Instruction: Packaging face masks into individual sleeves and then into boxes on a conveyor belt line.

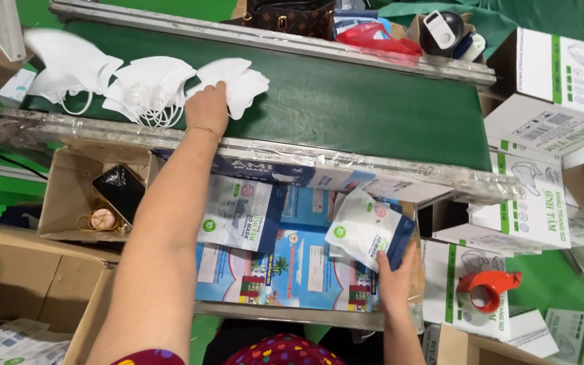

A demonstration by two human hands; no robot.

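Observation:
My left hand (207, 108) reaches onto the green conveyor belt (373, 108) and rests on a white face mask (238, 84), fingers closed over its edge. More white masks (147, 88) lie in a loose row to its left. My right hand (397, 277) grips the bottom of a white and blue plastic mask bag (368, 228), held tilted above a shallow box lined with colourful printed sheets (292, 263). Another mask bag (241, 215) lies flat in that box.
A small cardboard box (59, 196) holding a phone (119, 191) sits to the left. White and green cartons (549, 88) stack at the right, with a red tape dispenser (488, 287) on one. A dark bag (292, 17) stands beyond the belt.

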